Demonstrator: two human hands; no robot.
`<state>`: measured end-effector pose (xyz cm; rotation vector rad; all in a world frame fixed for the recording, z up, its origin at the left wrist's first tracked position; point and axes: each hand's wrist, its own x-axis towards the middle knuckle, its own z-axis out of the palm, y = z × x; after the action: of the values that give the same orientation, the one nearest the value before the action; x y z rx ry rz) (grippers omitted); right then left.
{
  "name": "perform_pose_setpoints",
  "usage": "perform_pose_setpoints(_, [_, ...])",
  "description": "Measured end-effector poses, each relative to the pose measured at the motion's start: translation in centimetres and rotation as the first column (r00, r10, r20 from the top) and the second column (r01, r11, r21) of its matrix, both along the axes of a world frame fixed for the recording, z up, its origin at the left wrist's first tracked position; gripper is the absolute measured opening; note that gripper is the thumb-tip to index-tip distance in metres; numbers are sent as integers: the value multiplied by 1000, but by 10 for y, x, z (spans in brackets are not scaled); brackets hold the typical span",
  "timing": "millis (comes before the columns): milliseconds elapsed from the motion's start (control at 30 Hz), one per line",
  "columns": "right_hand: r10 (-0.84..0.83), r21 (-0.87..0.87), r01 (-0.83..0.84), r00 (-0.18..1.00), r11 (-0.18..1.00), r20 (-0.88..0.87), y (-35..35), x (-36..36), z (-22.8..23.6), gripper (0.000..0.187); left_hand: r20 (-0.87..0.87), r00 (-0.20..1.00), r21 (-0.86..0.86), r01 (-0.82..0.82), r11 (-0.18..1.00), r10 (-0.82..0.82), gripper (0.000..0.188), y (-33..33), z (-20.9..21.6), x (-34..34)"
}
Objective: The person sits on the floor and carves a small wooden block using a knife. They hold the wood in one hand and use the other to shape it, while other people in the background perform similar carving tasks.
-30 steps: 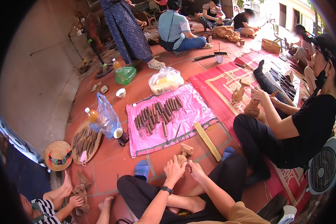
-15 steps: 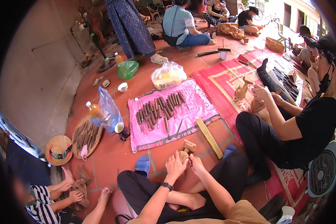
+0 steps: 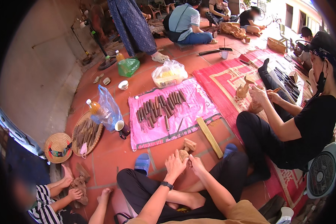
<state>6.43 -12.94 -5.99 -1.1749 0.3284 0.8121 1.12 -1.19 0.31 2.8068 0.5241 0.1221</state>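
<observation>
A small pale wooden carving point(image 3: 189, 145) with a rounded lower part and a blocky top is held over my crossed legs. My left hand point(image 3: 174, 165), with a dark band on the wrist, is closed round its near side. My right hand point(image 3: 196, 165) presses against the carving's right side with bent, closed fingers; any small tool in them is hidden. Beyond my hands, a pink sheet point(image 3: 194, 108) carries rows of wooden-handled carving tools point(image 3: 153, 108). One tool point(image 3: 167, 123) lies apart, nearer me. A yellowish wooden strip point(image 3: 210, 138) lies to the right of the carving.
At left stand a dark mug point(image 3: 122, 130), a blue plastic bag point(image 3: 107, 110), a basket of tools point(image 3: 86, 132) and a woven hat point(image 3: 58, 145). A person in black point(image 3: 310, 127) carves on the red mat point(image 3: 216, 86) at right, beside a fan point(image 3: 323, 170). Someone in stripes point(image 3: 48, 201) sits at lower left.
My hands and the carving stay almost in place. The person at right has shifted their hands and head slightly, and the whole view has moved a little.
</observation>
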Motion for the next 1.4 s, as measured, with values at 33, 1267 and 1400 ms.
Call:
perform_pose_setpoints(33, [20,-30,-20,1000,999,-7,-7,-6,7,32,-9,1000,-1,-2,1000,2,74,-3,-1,-2])
perform_pose_setpoints(1267, [27,-105,-5,978,994,208,-2,8,6,38,16,1000,48,10,999,-11,72,-3,-8,1])
perform_pose_setpoints(1400, [47,-108,-30,987,994,157,-1,2,3,36,-2,1000,67,11,998,-11,72,-3,-8,3])
